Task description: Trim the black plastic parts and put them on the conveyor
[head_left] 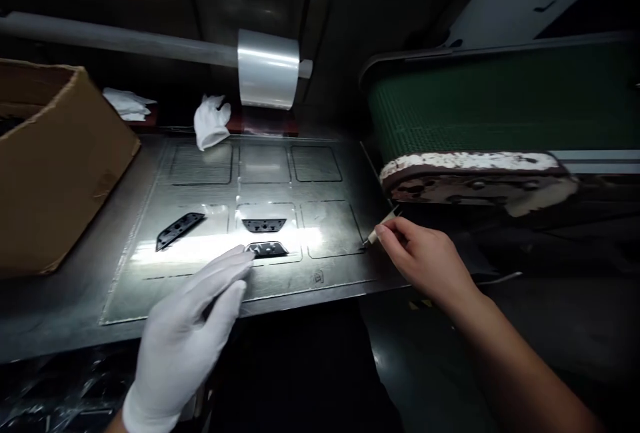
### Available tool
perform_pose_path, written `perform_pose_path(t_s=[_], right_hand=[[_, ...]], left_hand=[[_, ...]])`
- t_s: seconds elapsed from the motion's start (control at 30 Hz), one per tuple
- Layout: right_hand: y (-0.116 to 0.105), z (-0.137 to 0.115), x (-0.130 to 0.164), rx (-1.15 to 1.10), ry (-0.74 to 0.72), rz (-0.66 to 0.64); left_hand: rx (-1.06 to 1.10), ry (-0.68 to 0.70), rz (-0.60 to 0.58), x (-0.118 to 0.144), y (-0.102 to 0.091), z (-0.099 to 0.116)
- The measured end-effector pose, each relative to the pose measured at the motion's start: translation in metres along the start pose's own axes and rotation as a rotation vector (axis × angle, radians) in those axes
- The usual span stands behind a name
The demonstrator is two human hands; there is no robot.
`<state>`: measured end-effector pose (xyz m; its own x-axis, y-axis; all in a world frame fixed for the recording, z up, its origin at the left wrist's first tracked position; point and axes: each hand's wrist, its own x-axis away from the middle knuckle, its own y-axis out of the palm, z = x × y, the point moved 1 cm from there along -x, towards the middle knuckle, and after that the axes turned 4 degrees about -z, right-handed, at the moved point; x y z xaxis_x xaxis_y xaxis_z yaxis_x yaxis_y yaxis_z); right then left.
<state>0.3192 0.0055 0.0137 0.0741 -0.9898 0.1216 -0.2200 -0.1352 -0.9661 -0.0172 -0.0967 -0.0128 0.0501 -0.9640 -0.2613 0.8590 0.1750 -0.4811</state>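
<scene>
From the head view, my left hand (193,326) wears a white glove and lies stretched forward over the clear sheet (280,280) on the bench, fingers extended and loosely together, gripping nothing; the fingertips (245,258) touch the left end of the nearest black part (267,249), which sits in the glare of the lamp; my right hand (425,263) is bare and pinches a thin knife (377,233) between thumb and forefinger, its tip resting at the right edge of the sheet, near the corner of an outlined cell.

I judge the step in hand to be steadying or placing that nearest part with the gloved fingers while the blade waits at the edge; the next move, as I see it, calls for a light and even press of the left fingertips so the part does not slide, and a controlled, shallow stroke from the right, kept well away from the glove.

The part lies directly ahead of my left fingertips and well to the left of my right hand; a second black part (264,224) lies just behind it in the middle cell, and a third, longer one (179,230) lies tilted off to the left.

Further round: a cardboard box (55,166) at the left; a roll of clear film (269,68) on a bar behind; a crumpled white glove (211,120) beside it; a green conveyor belt (500,103) at the right.
</scene>
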Motion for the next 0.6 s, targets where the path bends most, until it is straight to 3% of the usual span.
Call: perform_pose_path(t_s=[0.07, 0.17, 0.33, 0.5, 0.6], right_hand=[[0.003, 0.016, 0.001, 0.102, 0.200, -0.050], [0.009, 0.023, -0.010, 0.164, 0.285, -0.074], [0.011, 0.013, -0.024, 0.107, 0.205, -0.064], [0.007, -0.009, -0.019, 0.070, -0.061, -0.058], [0.010, -0.022, -0.015, 0.092, -0.103, 0.017]], left_hand=[[0.011, -0.032, 0.026, -0.002, -0.001, 0.002], [0.016, -0.063, 0.037, -0.004, -0.002, 0.005], [0.046, -0.111, 0.062, 0.002, -0.002, 0.005], [0.054, -0.121, 0.098, 0.008, -0.002, 0.003], [0.052, -0.115, 0.094, 0.007, -0.002, 0.002]])
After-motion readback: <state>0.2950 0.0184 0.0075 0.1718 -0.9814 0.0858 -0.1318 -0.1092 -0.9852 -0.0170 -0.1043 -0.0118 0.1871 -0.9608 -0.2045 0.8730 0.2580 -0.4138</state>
